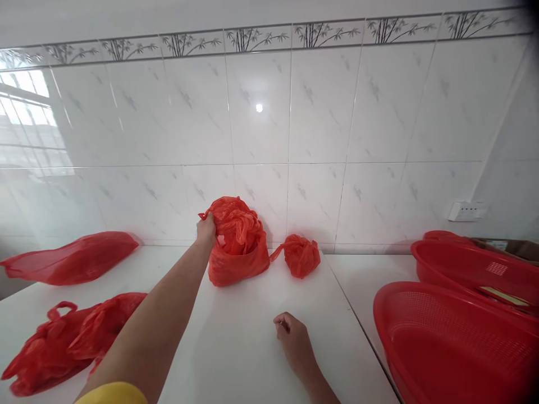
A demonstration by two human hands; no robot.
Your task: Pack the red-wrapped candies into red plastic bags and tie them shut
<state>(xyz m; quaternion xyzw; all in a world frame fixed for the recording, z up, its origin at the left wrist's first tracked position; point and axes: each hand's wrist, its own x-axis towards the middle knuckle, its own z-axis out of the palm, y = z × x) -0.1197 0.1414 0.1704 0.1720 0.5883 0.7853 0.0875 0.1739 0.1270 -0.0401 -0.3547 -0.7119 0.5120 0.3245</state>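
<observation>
My left hand (206, 229) is stretched far forward, its fingers closed on the upper left edge of a red plastic bag (238, 269). The bag stands near the tiled wall with its mouth open, and more crumpled red plastic fills it. Just right of it sits a small knotted red bag (301, 256), whose twisted end points at the larger one. Over the white tabletop, nearer to me, is my right hand (291, 336). Its fingers are curled in, thumb against the forefinger; whether anything is between them I cannot make out.
On the left lie a long red bag (80, 258) by the wall and a crumpled red bag (71, 342) closer to me. Two red plastic baskets (381, 306) stand at the right, past a seam in the white table (236, 342). A socket (466, 211) is on the wall.
</observation>
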